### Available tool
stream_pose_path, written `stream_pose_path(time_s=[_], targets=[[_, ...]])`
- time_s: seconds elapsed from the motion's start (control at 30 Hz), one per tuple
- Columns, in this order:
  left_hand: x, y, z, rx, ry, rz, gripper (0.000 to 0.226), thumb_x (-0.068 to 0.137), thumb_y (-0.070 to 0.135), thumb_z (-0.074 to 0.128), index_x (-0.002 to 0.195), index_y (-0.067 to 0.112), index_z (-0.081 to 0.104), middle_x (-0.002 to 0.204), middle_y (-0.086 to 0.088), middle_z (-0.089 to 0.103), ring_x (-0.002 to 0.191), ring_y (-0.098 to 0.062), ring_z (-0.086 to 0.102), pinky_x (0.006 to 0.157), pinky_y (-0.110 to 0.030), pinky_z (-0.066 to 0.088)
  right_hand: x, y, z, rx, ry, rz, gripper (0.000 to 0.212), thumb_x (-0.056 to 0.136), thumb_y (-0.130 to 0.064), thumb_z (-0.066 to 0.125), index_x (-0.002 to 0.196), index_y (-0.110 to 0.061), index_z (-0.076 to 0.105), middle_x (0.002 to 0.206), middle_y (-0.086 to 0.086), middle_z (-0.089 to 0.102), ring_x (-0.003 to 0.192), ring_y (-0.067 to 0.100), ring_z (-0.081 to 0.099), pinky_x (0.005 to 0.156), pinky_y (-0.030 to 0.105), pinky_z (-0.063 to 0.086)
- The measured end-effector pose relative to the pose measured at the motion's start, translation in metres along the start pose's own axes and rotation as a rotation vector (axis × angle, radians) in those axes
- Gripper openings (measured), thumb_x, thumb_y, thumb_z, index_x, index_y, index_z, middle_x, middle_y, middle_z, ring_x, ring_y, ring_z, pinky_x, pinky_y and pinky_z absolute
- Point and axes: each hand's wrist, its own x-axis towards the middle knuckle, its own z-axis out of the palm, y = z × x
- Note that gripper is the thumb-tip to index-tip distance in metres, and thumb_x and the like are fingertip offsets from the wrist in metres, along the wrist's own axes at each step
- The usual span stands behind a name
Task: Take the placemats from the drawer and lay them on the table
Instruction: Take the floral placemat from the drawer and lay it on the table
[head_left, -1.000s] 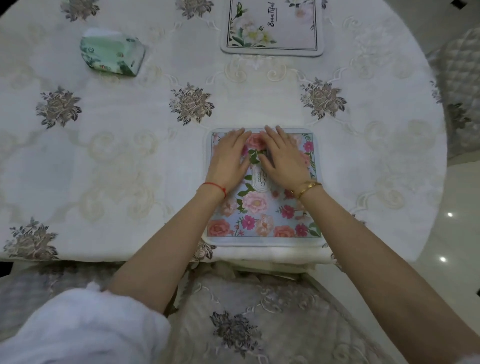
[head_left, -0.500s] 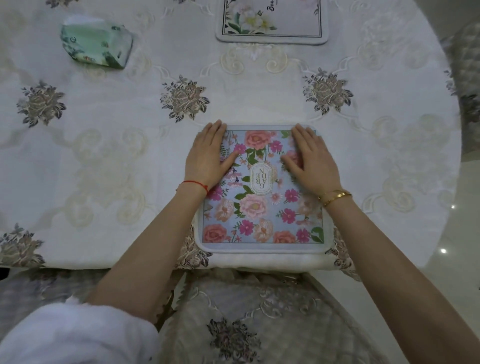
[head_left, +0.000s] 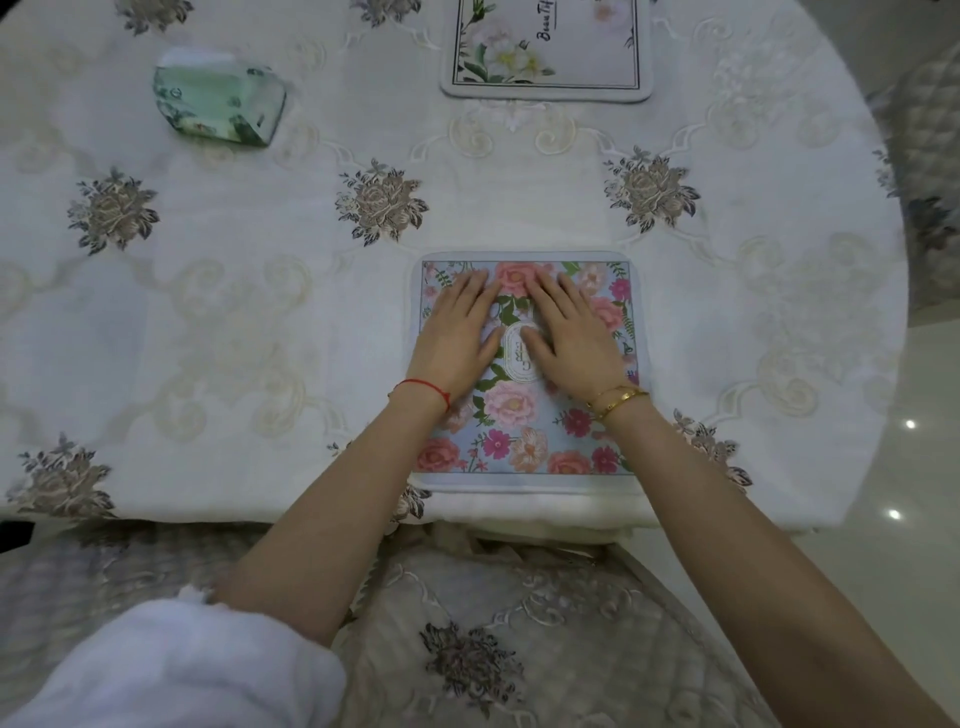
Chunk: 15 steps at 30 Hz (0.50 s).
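Note:
A square placemat (head_left: 524, 441) with pink flowers on pale blue lies flat on the round table (head_left: 260, 312), near its front edge. My left hand (head_left: 457, 335) and my right hand (head_left: 571, 338) rest palm down side by side on its upper middle, fingers stretched out, holding nothing. A second placemat (head_left: 545, 52), white with pale flowers and script lettering, lies at the far side of the table, partly cut off by the top of the view. No drawer is in view.
A green patterned tissue pack (head_left: 221, 101) sits at the far left of the table. The table wears a white embroidered cloth. A quilted chair seat (head_left: 493, 649) is below the front edge, and another chair (head_left: 930, 156) stands at the right.
Half a second ago my hands lay apart at the mat's left and right sides; they have slid back together at its middle. The mat stays put.

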Motion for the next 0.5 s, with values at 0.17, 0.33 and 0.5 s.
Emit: stream_pose_path(time_s=[0.17, 0.33, 0.5], targets=[[-0.021, -0.019, -0.003, 0.029, 0.040, -0.049, 0.062, 0.100, 0.042, 0.039, 0.152, 0.013, 0.019, 0.160, -0.005, 0.019, 0.148, -0.020, 0.013, 0.122, -0.031, 0.006, -0.031, 0.029, -0.013, 0.003, 0.015, 0.045, 0.063, 0.101, -0.048, 0.030, 0.153, -0.019, 0.010, 0.161, -0.003, 0.009, 0.148, 0.012, 0.002, 0.121, 0.033, 0.002], [-0.045, -0.028, -0.011, 0.045, 0.049, -0.103, 0.060, 0.100, 0.037, 0.042, 0.150, 0.008, 0.024, 0.158, -0.009, 0.023, 0.146, -0.024, 0.019, 0.121, -0.036, 0.014, -0.057, 0.048, -0.021, -0.021, 0.020, 0.113, 0.059, 0.102, -0.040, 0.031, 0.152, -0.015, 0.014, 0.160, 0.003, 0.015, 0.148, 0.017, 0.008, 0.121, 0.033, 0.001], [-0.077, -0.009, -0.016, 0.023, 0.039, -0.079, 0.061, 0.099, 0.032, 0.045, 0.151, 0.010, 0.021, 0.159, -0.007, 0.020, 0.148, -0.022, 0.014, 0.120, -0.028, 0.005, -0.077, 0.027, -0.022, -0.006, 0.026, 0.126, 0.062, 0.101, -0.037, 0.035, 0.153, -0.015, 0.010, 0.160, 0.004, 0.009, 0.148, 0.018, 0.000, 0.121, 0.037, 0.001]])
